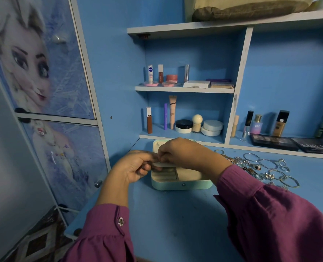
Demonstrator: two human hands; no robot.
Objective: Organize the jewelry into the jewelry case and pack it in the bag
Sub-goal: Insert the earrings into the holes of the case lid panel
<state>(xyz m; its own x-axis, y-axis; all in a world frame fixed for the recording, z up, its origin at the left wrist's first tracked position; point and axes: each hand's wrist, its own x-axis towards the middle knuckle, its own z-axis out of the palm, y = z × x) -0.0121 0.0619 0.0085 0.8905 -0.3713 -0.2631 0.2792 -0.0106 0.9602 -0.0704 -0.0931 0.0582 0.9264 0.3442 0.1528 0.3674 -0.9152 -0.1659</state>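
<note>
Centrally on the blue desk (175, 224) sits the mint jewelry case (182, 183), lid open, its long axis running left to right, clasp side facing the person. Left hand (132, 167) and right hand (183, 153) meet above its left compartments, fingertips pinched together; what they hold is hidden. Loose jewelry (260, 167) lies just right.

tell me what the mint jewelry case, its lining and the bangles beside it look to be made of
Mint green rounded jewelry case: likely smooth faux leather or plastic; its matte shell has a small snap at the front. Cream lining inside the case: soft, velvety fabric, judging by its dull, padded rolls. Thin silver-coloured bangles on the blue desk: apparently polished metal, since they glint; plating cannot be ruled out.
</note>
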